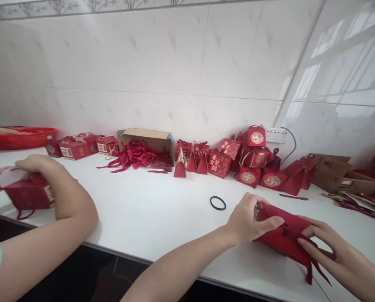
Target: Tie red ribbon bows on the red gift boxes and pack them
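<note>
A red gift box (280,241) with a dark red ribbon (289,231) lies tilted over the white table near its front edge. My left hand (252,220) grips the box's left end, thumb across the top and fingers behind it. On the other side, my right hand (327,243) has its fingers bent against the box beside the ribbon. Two ribbon tails hang down below that hand. The box's underside is hidden, and so are some of my fingertips. A black ring-shaped band (218,203) lies on the table left of my left hand.
At left, a co-worker's arm (71,197) reaches round another red box (30,191). Along the wall stand a red basin (33,138), a cardboard box (146,135) spilling red ribbons (137,154), several finished-looking red boxes (218,163), a power strip (275,135) and another carton (327,172).
</note>
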Demonstrator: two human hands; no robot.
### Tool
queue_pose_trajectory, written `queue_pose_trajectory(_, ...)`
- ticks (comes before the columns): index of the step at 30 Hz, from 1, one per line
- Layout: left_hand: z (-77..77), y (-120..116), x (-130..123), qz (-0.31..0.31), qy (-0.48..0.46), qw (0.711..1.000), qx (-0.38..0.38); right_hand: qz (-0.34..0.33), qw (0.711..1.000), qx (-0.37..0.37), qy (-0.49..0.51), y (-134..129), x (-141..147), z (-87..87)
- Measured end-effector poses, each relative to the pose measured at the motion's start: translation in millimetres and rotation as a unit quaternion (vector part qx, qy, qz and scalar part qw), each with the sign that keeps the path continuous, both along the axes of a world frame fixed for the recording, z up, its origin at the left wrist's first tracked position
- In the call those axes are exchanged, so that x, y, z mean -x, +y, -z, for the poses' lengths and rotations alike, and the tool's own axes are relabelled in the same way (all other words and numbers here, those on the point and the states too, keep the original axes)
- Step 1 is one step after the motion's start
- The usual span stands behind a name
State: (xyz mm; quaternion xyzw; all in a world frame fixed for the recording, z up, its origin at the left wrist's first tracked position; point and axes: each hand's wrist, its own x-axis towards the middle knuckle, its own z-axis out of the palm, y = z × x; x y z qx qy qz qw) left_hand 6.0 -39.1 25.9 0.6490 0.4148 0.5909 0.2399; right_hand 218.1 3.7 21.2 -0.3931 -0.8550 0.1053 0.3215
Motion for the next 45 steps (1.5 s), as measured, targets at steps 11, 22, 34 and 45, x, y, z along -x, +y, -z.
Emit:
queue_pose_trajectory(11,-0.8,8.9,1.4,0.009,-0.01,0.998,0.066,-0.016,0.993,0.11,0.031,-29.2,23.2,-27.3)
queue_pose_trajectory(22,12.1,5.1,-1.6,-0.036,-0.05,0.997,0.054,0.014,0.964,0.238,0.115,-16.1,19.4,-30.4)
queue_pose_trajectory(34,19.9,2.9,-7.5,-0.061,-0.073,0.994,0.051,-0.005,0.836,0.442,0.325,-19.4,25.6,-34.3)
queue_pose_trajectory(45,22.8,6.1,-6.4,-0.053,-0.068,0.996,0.031,0.011,0.827,0.448,0.339,-18.8,27.6,-35.7)
